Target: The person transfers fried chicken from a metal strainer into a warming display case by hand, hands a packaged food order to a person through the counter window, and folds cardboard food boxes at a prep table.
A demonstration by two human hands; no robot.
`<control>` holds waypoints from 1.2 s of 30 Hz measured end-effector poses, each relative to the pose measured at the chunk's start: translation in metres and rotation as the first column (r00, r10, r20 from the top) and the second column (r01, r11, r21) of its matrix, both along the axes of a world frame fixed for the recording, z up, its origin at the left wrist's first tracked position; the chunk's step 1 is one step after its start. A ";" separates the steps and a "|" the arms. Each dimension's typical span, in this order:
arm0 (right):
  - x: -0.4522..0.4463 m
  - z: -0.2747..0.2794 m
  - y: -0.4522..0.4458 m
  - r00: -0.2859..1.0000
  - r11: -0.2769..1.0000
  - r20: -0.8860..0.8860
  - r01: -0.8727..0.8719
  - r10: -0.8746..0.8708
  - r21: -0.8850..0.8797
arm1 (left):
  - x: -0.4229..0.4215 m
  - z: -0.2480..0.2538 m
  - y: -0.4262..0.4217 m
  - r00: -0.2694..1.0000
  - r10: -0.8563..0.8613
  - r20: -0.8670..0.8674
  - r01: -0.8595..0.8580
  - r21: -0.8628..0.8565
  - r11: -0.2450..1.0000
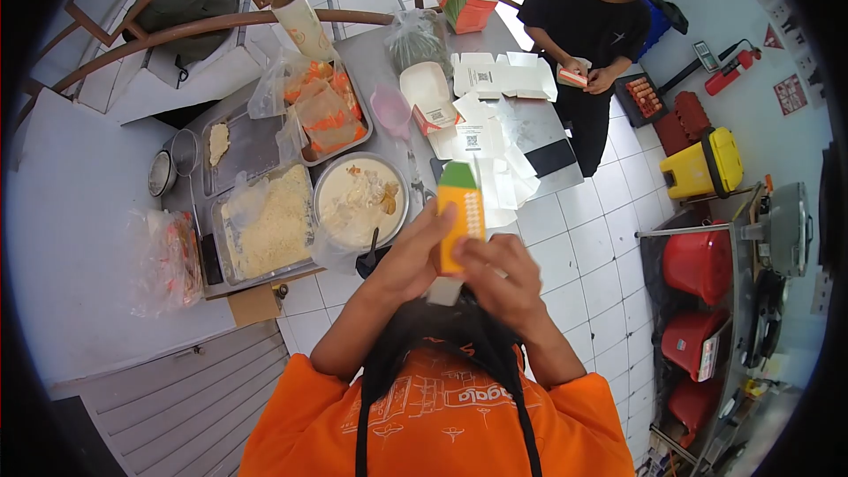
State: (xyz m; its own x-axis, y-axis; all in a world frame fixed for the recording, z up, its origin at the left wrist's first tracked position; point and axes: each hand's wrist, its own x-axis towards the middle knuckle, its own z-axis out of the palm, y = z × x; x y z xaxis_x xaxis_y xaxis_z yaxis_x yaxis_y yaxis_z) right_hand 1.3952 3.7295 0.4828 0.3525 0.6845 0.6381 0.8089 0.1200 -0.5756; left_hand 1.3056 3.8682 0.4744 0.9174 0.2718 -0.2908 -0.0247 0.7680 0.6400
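Observation:
An orange carton with a green end (pixel 460 216) stands upright between my two hands, in front of my chest. My left hand (pixel 415 247) has its fingers closed round one side of the carton. On the other side, my right hand (pixel 502 272) grips it near the lower end. A pale flap (pixel 444 290) sticks out below the carton. Just beyond my hands, unfolded white cartons (pixel 495 181) lie on the metal table (pixel 411 168), with a stack of folded orange and green cartons (pixel 466 0) farther back.
Left of my hands are a bowl of pale batter (pixel 340 212), a tray of crumbs (pixel 274 221) and a tray of orange packets (pixel 327 119). A co-worker (pixel 587 18) stands at the back right holding a small carton. Shelves with red containers (pixel 698 261) line the right.

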 end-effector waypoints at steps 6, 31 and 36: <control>-0.003 -0.002 -0.002 0.552 0.955 -0.822 0.142 0.142 0.260 | 0.005 -0.006 0.010 0.960 -0.217 0.178 -0.185 0.983 -0.009; -0.046 -0.057 -0.074 0.433 0.839 -0.791 -0.127 -0.433 -0.529 | -0.056 -0.099 -0.035 0.838 -0.506 -0.204 0.522 0.029 0.853; -0.054 -0.067 -0.086 0.093 0.935 -0.938 -0.099 -0.333 -0.341 | -0.058 -0.093 -0.034 0.832 -0.509 -0.221 0.526 0.019 0.850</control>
